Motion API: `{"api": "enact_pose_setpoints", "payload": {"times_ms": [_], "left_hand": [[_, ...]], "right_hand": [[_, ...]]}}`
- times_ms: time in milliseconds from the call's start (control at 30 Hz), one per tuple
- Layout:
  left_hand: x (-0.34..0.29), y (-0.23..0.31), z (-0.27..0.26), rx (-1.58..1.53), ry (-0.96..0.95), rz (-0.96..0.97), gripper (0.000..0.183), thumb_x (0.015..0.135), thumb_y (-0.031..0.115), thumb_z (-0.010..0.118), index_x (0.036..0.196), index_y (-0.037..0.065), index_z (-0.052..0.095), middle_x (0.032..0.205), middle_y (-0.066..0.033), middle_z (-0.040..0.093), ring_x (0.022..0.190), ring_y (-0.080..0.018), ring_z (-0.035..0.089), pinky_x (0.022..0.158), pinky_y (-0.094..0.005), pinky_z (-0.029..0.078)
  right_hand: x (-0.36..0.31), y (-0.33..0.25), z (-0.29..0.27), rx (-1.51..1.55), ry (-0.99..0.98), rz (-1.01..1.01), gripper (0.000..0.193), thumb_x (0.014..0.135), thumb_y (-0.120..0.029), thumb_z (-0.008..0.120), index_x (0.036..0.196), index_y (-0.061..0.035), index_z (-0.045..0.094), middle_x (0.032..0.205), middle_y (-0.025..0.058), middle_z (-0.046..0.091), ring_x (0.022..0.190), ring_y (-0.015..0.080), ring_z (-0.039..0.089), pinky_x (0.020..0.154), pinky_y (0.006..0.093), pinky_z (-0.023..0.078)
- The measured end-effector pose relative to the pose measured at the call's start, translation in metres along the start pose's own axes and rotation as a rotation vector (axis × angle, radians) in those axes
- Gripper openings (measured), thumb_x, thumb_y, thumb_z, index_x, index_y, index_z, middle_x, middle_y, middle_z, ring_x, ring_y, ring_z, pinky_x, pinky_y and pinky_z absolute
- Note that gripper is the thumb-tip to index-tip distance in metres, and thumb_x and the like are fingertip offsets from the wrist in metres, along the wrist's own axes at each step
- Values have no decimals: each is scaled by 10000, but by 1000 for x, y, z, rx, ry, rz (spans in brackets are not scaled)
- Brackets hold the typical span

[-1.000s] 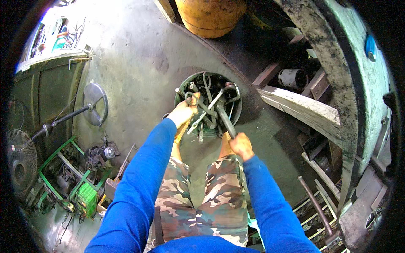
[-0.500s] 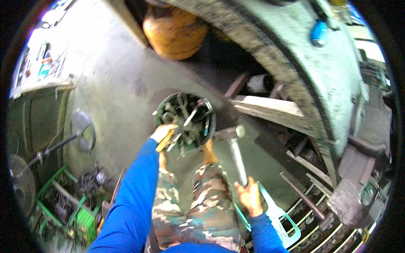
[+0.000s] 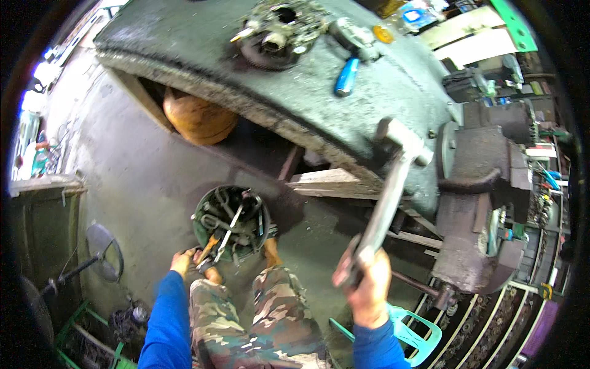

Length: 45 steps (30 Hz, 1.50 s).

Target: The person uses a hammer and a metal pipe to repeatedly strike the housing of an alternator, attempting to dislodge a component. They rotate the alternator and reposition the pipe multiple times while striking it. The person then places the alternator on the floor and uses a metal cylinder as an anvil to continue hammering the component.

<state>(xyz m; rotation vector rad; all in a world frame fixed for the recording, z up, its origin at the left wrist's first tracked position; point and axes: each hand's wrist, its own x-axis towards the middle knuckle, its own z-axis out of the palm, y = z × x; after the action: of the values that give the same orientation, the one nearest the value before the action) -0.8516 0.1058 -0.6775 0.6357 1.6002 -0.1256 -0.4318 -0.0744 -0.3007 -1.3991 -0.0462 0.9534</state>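
My right hand (image 3: 370, 284) is closed round the lower handle of a metal hammer (image 3: 386, 206), raised with its head up in front of the bench. Low on the left, my left hand (image 3: 182, 262) is at the near left rim of a round bucket (image 3: 195, 222). Its fingers look curled on something dark that I cannot make out. Several metal tools fill the bucket, among them a long shiny wrench (image 3: 230, 231) and a tool with an orange handle (image 3: 209, 246), close to my left fingers.
A metal-topped bench (image 3: 203, 46) spans the far side. On it lie a gear-edged machine part (image 3: 276, 43) and a blue-handled tool (image 3: 347, 77). A large vise (image 3: 470, 227) stands at right, a turquoise stool (image 3: 418, 338) below it. An orange rounded container (image 3: 200, 120) sits under the bench.
My right hand has lifted the hammer up toward the bench. My left hand has moved off the orange-handled tool, which now rests in the bucket. The view has swung right.
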Motion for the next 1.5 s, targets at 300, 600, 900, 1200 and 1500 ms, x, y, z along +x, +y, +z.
{"api": "enact_pose_setpoints", "payload": {"times_ms": [300,600,900,1200,1500], "left_hand": [[35,-103,31,-655,167,-267,487,1001,521,605,1256,109,651,1116,-128,660,989,-319,631,927,-549,514],[44,-144,98,-853,98,-463,770,1025,665,454,1567,119,413,1543,-175,503,1417,-382,476,1182,-586,353],[59,-141,157,-1330,58,-314,558,1036,664,431,1184,195,695,1128,-49,756,1002,-264,709,876,-532,557],[118,-235,163,-1546,188,-188,716,921,742,532,1371,196,645,1426,-35,642,1299,-269,565,1088,-481,438],[76,-173,157,-1560,128,-232,543,1027,595,505,1243,128,681,1221,-92,727,1143,-297,664,993,-510,536]], "right_hand": [[54,168,-53,-446,144,371,478,1050,-483,588,1109,-18,679,983,143,725,910,328,694,813,471,563],[307,323,66,-1479,-292,-274,469,1029,-441,594,1059,15,697,1095,290,717,1022,482,690,889,547,553],[353,380,175,-1553,-571,429,496,987,-372,513,1122,64,707,1220,339,680,1139,489,667,977,502,554],[300,405,155,-1573,-568,170,516,1013,-368,413,1110,56,690,1239,337,667,1190,508,620,1063,524,491],[248,321,170,-1616,-406,106,427,1039,-367,480,1150,5,658,1155,315,699,1108,503,662,979,562,522]]}}
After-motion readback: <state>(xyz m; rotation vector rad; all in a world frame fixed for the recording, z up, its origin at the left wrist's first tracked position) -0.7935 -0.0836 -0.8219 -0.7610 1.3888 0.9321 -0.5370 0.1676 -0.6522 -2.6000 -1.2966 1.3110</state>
